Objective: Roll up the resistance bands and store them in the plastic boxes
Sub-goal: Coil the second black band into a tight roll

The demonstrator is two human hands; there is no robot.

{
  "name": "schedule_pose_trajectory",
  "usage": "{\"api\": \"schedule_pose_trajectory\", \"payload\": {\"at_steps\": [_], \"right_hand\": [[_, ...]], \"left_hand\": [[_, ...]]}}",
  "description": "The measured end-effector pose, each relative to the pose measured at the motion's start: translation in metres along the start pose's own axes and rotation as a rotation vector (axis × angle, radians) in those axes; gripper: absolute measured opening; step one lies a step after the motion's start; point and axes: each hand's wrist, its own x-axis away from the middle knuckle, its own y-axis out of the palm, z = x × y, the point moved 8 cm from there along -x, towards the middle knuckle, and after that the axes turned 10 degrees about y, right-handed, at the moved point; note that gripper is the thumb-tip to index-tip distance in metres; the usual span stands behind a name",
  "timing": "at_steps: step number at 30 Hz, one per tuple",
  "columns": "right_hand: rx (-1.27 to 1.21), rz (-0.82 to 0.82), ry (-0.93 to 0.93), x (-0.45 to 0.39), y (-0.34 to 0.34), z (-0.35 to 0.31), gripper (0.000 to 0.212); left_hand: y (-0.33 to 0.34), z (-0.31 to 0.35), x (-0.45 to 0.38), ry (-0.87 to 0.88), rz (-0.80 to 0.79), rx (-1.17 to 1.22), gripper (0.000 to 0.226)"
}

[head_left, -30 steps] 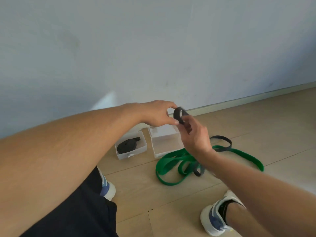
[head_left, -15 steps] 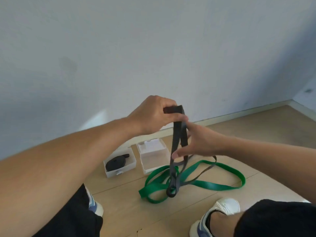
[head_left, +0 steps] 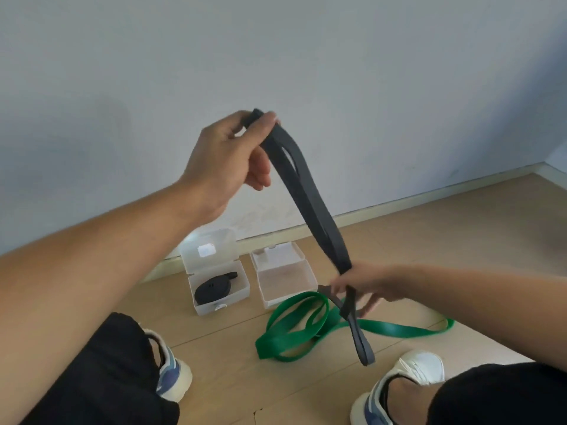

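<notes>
Raised left hand [head_left: 227,161] stretches grey band [head_left: 310,191] above boxes [head_left: 283,279]

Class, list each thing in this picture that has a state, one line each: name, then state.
Grey band: unrolled, held taut in both hands.
Green band: unrolled, loose on the floor.
Left box: open, holds a rolled black band.
Right box: open, empty.
Left hand: pinching the band's top.
Right hand: gripping lower down.
</notes>
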Motion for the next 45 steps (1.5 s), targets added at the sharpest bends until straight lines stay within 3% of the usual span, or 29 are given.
{"api": "schedule_pose_trajectory", "payload": {"at_steps": [3,6,9,11,14,17,20,22,25,30,32,34,36,38,41,45], "right_hand": [[-0.322,0.218,0.113,0.004,-0.053,0.019,0.02],[-0.569,0.489,0.02,0.028,-0.117,0.022,0.016],[-0.674,0.764,-0.036,0.064,-0.16,0.021,0.021],[-0.762,0.753,-0.046,0.075,-0.165,0.018,0.024],[-0.607,0.877,-0.052,0.085,-0.173,0.02,0.03],[-0.292,1.294,-0.306,0.131,-0.196,0.014,0.037],[0.187,1.607,-0.62,0.179,-0.192,-0.008,0.02],[0.283,1.553,-0.628,0.177,-0.187,-0.007,0.021],[0.51,1.332,-0.322,0.136,-0.175,0.005,0.037],[0.721,0.73,0.11,0.072,-0.144,0.04,0.061],[0.726,0.648,-0.011,0.074,-0.12,0.018,0.05],[0.409,0.536,-0.282,0.085,-0.096,-0.015,0.029],[0.059,0.327,-0.473,0.102,-0.064,-0.046,0.025],[-0.049,0.21,-0.564,0.111,-0.041,-0.065,0.025],[-0.047,0.187,-0.597,0.107,-0.024,-0.074,0.027],[-0.075,0.32,-0.611,0.099,-0.026,-0.073,0.018]], "left_hand": [[0.004,-0.044,0.008,-0.306,-0.22,-0.053,0.019],[0.013,-0.082,0.032,-0.532,-0.403,-0.141,0.022],[0.036,-0.093,0.051,-0.618,-0.515,-0.139,0.019],[0.052,-0.091,0.055,-0.63,-0.548,-0.096,0.02],[0.069,-0.085,0.053,-0.606,-0.544,-0.081,0.025],[0.081,-0.079,0.053,-0.567,-0.5,-0.106,0.028],[0.089,-0.073,0.05,-0.527,-0.479,-0.123,0.029],[0.092,-0.07,0.048,-0.51,-0.482,-0.136,0.027],[0.093,-0.067,0.05,-0.487,-0.531,-0.179,0.026],[0.091,-0.07,0.052,-0.459,-0.57,-0.227,0.02],[0.092,-0.073,0.053,-0.46,-0.56,-0.222,0.017],[0.093,-0.076,0.054,-0.463,-0.544,-0.231,0.015],[0.094,-0.08,0.054,-0.475,-0.539,-0.23,0.017],[0.093,-0.082,0.054,-0.481,-0.541,-0.227,0.018],[0.087,-0.083,0.052,-0.488,-0.536,-0.228,0.023],[0.073,-0.091,0.056,-0.534,-0.537,-0.198,0.024]]}}
